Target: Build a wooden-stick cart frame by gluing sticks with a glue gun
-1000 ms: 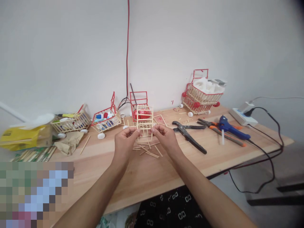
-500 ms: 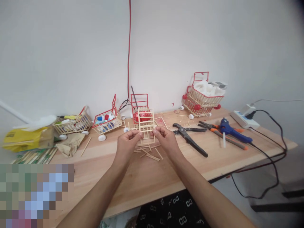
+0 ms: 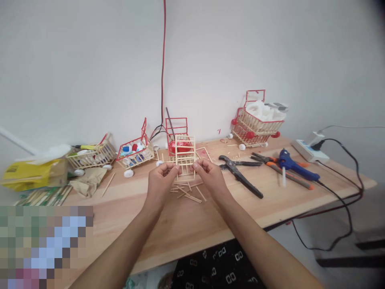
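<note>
Between my two hands, above the table, is a small frame of thin wooden sticks (image 3: 185,137) with several crossbars. My left hand (image 3: 162,180) pinches its left side between thumb and fingers. The right side of the frame is in the pinch of my right hand (image 3: 210,178). Loose cut sticks (image 3: 191,196) lie on the table below it. Behind the frame stands a little stick cart with a red handle (image 3: 177,119), holding something red; the frame partly hides it.
Two filled stick carts (image 3: 136,154) (image 3: 90,157) stand at the left, beside a yellow bag (image 3: 27,174). A larger red-trimmed cart (image 3: 255,124) is at the back right. Black pliers (image 3: 242,176), orange-handled pliers (image 3: 288,176), a blue glue gun (image 3: 297,166) and a power strip (image 3: 311,150) lie right.
Both hands keep their pinch on the stick frame, which looks almost still. The whole view has shifted very slightly.
</note>
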A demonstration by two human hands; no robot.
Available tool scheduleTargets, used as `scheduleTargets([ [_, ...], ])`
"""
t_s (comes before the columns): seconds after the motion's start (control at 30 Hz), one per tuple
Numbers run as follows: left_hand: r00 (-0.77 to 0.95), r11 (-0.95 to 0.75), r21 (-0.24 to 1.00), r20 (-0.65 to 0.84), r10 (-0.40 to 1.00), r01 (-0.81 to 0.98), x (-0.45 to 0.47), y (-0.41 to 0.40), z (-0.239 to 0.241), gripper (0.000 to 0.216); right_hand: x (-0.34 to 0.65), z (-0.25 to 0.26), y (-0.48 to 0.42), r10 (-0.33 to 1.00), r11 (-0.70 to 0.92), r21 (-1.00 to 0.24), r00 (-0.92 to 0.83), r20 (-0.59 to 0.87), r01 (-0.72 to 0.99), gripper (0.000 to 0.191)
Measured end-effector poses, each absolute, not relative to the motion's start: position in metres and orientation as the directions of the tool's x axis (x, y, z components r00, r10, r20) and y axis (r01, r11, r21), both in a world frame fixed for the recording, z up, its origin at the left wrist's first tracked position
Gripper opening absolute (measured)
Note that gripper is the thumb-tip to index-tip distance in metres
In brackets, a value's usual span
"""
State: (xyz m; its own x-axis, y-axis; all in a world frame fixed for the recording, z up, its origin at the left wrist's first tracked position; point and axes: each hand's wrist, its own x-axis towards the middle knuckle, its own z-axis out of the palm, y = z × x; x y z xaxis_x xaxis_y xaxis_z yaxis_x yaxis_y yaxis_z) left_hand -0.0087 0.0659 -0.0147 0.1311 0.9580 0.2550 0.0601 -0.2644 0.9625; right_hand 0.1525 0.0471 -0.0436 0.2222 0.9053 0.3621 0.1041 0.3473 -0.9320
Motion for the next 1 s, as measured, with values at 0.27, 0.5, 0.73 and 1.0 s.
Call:
scheduleTargets([
  [0.27,0.137,-0.3,0.944,0.282,0.949,0.135,-0.0094,0.0637,-0.0123,0.021,0.1529,-0.0436,0.0444,0.885,0.332,-0.915,0.26,0.386,0.229,0.023],
  [0.5,0.127,-0.29,0.947,0.273,0.954,0.14,-0.0082,0.0623,-0.0099,0.02,0.1519,-0.0423,0.0433,0.893,0.317,-0.925,0.262,0.366,0.211,0.022],
  [0.73,0.112,-0.279,0.953,0.267,0.957,0.115,-0.0095,0.0651,-0.0126,0.02,0.1509,-0.0406,0.0427,0.903,0.338,-0.93,0.228,0.364,0.145,0.022],
  [1.0,0.105,-0.222,0.974,0.215,0.971,0.052,-0.0089,0.0675,-0.017,0.021,0.1506,-0.0391,0.0419,0.898,0.335,-0.925,0.237,0.371,0.177,0.023],
])
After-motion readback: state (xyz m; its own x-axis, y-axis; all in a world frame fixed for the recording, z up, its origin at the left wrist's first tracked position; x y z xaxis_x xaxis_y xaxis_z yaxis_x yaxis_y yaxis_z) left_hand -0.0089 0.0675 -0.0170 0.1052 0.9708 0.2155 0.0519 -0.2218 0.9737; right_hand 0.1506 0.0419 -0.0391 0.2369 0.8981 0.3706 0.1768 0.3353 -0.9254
